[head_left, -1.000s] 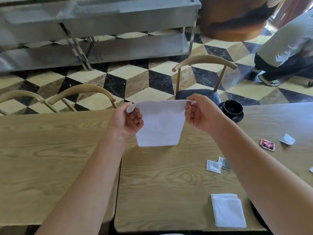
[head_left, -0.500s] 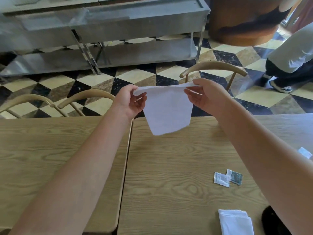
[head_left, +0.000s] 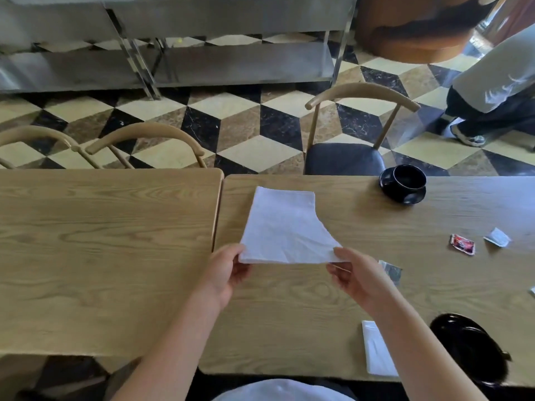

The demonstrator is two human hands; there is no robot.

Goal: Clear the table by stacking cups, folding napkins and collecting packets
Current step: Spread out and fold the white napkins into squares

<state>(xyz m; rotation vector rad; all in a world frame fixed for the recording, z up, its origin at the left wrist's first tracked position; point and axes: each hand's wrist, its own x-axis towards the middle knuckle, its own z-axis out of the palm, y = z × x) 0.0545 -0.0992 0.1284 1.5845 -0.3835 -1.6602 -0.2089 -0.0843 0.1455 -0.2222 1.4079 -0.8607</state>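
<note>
- The pale wood-grain table point(head_left: 289, 319) offered a flat bed, and the fold would likely come out best if pressed against it, not made in the air.
- The thin white paper napkin point(head_left: 282, 227) lay spread on that table near its left edge, its near edge lifted; bringing that edge squarely onto the far one should give an even crease.
- The left hand point(head_left: 224, 273) pinched the near left corner between thumb and fingers.
- The right hand point(head_left: 357, 273) pinched the near right corner likewise; equal tension would probably prevent skew.
- A folded white napkin point(head_left: 376, 348) lay near the front edge, a likely place to stack this one.
</note>
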